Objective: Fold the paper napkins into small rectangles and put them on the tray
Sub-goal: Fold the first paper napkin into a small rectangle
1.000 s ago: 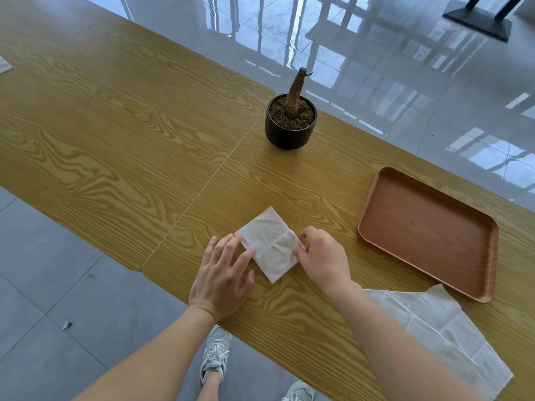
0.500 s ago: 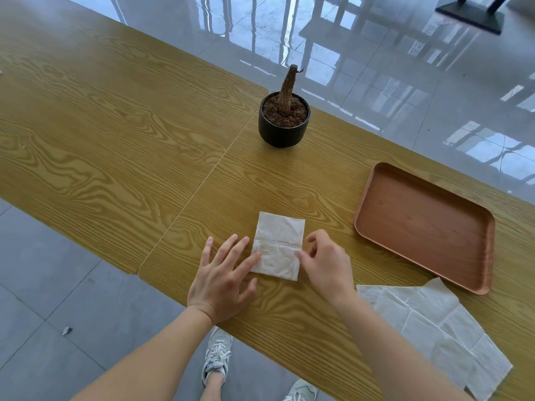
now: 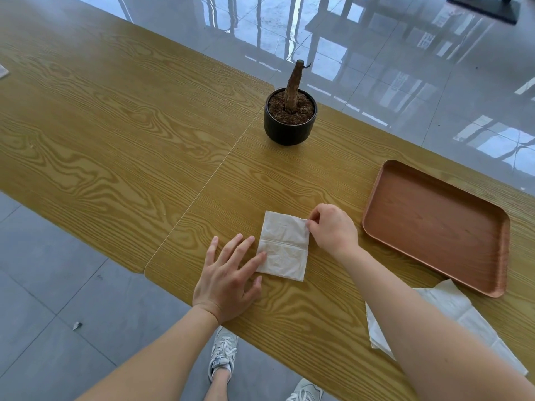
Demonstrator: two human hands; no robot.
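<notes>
A white folded napkin (image 3: 283, 246) lies flat on the wooden table (image 3: 115, 134) near its front edge, with a crease across its middle. My left hand (image 3: 228, 273) rests flat, fingers spread, fingertips on the napkin's lower left edge. My right hand (image 3: 333, 228) pinches the napkin's upper right corner. The brown tray (image 3: 434, 224) sits to the right with nothing in it. More unfolded white napkins (image 3: 451, 302) lie near the table edge below the tray, partly hidden by my right forearm.
A black pot (image 3: 289, 125) holding soil and a bare stem stands behind the napkin. A seam in the tabletop runs diagonally left of the napkin. Glossy tiled floor lies beyond the table, and my shoes show below its front edge.
The napkin was turned from a diamond to a squared position. My right hand moved up from its lower right edge to its upper right corner. My left hand stayed at the left edge.
</notes>
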